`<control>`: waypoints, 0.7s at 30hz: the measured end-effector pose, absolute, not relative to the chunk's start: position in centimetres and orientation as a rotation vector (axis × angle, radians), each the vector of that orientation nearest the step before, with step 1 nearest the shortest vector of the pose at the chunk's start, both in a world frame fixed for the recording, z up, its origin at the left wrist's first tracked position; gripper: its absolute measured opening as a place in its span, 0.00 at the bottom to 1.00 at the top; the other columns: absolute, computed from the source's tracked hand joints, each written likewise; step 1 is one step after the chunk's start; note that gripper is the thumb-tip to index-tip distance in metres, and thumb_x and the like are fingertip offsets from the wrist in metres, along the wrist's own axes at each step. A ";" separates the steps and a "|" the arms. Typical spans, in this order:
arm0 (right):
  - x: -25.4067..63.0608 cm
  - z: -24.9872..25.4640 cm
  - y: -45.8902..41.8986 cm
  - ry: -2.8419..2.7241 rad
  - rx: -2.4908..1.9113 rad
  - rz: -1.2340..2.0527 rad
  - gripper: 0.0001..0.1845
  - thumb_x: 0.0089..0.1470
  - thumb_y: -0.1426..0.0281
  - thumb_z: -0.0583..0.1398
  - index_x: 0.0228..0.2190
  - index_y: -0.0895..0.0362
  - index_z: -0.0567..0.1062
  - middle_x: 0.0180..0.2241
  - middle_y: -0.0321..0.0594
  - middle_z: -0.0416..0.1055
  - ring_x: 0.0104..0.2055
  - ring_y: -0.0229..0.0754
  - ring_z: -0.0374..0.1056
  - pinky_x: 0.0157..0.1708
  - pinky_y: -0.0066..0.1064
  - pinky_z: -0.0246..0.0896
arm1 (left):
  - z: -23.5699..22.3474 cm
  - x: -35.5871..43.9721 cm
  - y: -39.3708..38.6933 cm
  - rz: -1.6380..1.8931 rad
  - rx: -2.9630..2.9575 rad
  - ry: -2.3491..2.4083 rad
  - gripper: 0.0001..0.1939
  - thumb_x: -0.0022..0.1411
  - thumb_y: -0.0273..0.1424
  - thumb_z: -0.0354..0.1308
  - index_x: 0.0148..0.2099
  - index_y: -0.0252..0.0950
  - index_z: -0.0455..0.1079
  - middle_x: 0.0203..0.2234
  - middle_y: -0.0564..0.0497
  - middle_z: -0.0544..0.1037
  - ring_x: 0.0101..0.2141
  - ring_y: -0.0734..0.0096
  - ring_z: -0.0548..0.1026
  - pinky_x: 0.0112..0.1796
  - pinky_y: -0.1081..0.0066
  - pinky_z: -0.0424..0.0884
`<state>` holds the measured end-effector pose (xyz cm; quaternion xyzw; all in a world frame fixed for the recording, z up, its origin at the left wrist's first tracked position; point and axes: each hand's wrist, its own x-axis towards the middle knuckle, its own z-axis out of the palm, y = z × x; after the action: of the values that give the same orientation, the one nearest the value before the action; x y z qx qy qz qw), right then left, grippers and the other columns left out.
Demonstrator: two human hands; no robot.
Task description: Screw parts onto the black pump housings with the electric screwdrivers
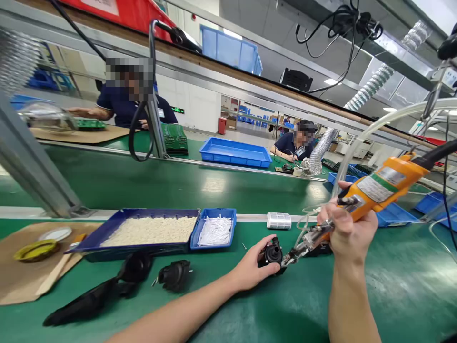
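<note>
Black part (272, 253) sits gripped in left hand (254, 269); right hand (344, 231), at three o'clock, grips orange screwdriver (378, 190), tip best kept square.

Orange screwdriver (378, 190), black part (273, 252), green bench (214, 305), blue trays (214, 232).

A single camera, worn on the person's head, looks forward and down along both forearms onto a green bench (250, 309). It sits close above the work: the left hand (254, 269) and right hand (345, 233) fill the lower middle. Farther off it takes in the conveyor belt (178, 183) and co-workers across it. The wide lens bends the edges.
</note>
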<state>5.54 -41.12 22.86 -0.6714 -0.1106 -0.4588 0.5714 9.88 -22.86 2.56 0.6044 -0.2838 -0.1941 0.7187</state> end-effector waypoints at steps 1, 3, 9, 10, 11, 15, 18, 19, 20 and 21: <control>5.8 22.7 -40.8 -0.263 -1.567 -1.075 0.29 0.49 0.53 0.72 0.49 0.53 0.76 0.28 0.34 0.67 0.23 0.40 0.64 0.23 0.33 0.64 | 2.6 9.9 -22.9 -0.427 1.331 -0.632 0.48 0.58 0.43 0.72 0.73 0.35 0.54 0.62 0.36 0.69 0.59 0.49 0.73 0.64 0.50 0.65; 6.2 22.5 -40.4 -0.267 -1.566 -1.074 0.30 0.49 0.53 0.72 0.49 0.53 0.76 0.28 0.35 0.68 0.24 0.41 0.65 0.24 0.34 0.65 | 2.5 9.9 -22.9 -0.415 1.324 -0.642 0.47 0.59 0.44 0.72 0.72 0.36 0.54 0.61 0.37 0.70 0.57 0.50 0.74 0.62 0.50 0.67; 6.5 22.1 -40.6 -0.272 -1.594 -1.068 0.28 0.52 0.52 0.70 0.50 0.53 0.75 0.27 0.35 0.68 0.25 0.43 0.66 0.26 0.36 0.65 | 2.6 9.9 -23.0 -0.417 1.309 -0.637 0.47 0.58 0.44 0.73 0.71 0.36 0.55 0.59 0.38 0.72 0.55 0.50 0.75 0.60 0.52 0.70; 6.6 22.0 -40.6 -0.272 -1.594 -1.066 0.28 0.52 0.52 0.70 0.49 0.53 0.75 0.27 0.35 0.67 0.25 0.43 0.66 0.26 0.36 0.66 | 2.7 9.8 -23.0 -0.417 1.310 -0.636 0.47 0.58 0.44 0.73 0.71 0.35 0.55 0.58 0.38 0.72 0.54 0.50 0.76 0.60 0.52 0.70; 6.7 22.0 -40.5 -0.274 -1.593 -1.060 0.28 0.51 0.52 0.70 0.49 0.53 0.75 0.27 0.35 0.67 0.25 0.43 0.67 0.27 0.36 0.66 | 2.7 9.8 -23.0 -0.417 1.311 -0.638 0.47 0.58 0.44 0.73 0.71 0.35 0.55 0.58 0.38 0.72 0.55 0.50 0.76 0.59 0.52 0.70; 6.8 21.7 -39.5 -0.278 -1.590 -1.004 0.27 0.49 0.55 0.72 0.46 0.53 0.74 0.28 0.34 0.68 0.25 0.42 0.67 0.27 0.36 0.68 | 3.0 9.9 -23.0 -0.404 1.308 -0.653 0.46 0.58 0.43 0.74 0.70 0.36 0.57 0.61 0.38 0.71 0.58 0.48 0.74 0.62 0.51 0.68; 6.5 21.8 -38.2 -0.243 -1.587 -0.960 0.26 0.45 0.57 0.73 0.43 0.54 0.74 0.27 0.33 0.69 0.23 0.40 0.66 0.23 0.33 0.66 | 3.1 10.1 -23.0 -0.377 1.329 -0.648 0.44 0.57 0.41 0.74 0.69 0.36 0.60 0.60 0.39 0.73 0.58 0.49 0.74 0.63 0.49 0.68; 6.4 21.9 -37.8 -0.226 -1.595 -0.950 0.25 0.44 0.58 0.73 0.41 0.54 0.74 0.26 0.32 0.69 0.22 0.39 0.65 0.22 0.32 0.64 | 3.1 10.1 -23.0 -0.372 1.334 -0.642 0.44 0.57 0.41 0.75 0.69 0.36 0.60 0.60 0.40 0.74 0.58 0.49 0.74 0.63 0.49 0.68; 6.2 22.0 -37.4 -0.213 -1.606 -0.945 0.25 0.43 0.58 0.73 0.40 0.54 0.73 0.24 0.31 0.68 0.21 0.38 0.63 0.20 0.31 0.63 | 3.2 10.0 -23.1 -0.368 1.336 -0.636 0.43 0.57 0.40 0.75 0.69 0.35 0.61 0.60 0.40 0.74 0.58 0.49 0.74 0.62 0.48 0.68; 6.1 22.2 -37.1 -0.209 -1.621 -0.943 0.24 0.42 0.59 0.73 0.39 0.54 0.73 0.22 0.30 0.67 0.20 0.38 0.62 0.19 0.30 0.62 | 3.3 10.0 -23.1 -0.368 1.333 -0.630 0.43 0.56 0.40 0.75 0.68 0.35 0.61 0.59 0.40 0.75 0.57 0.49 0.74 0.62 0.48 0.68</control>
<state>6.08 -37.08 22.18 -0.6954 -0.0895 -0.4045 0.5872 10.00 -23.09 3.25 0.6041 -0.2854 -0.1668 0.7251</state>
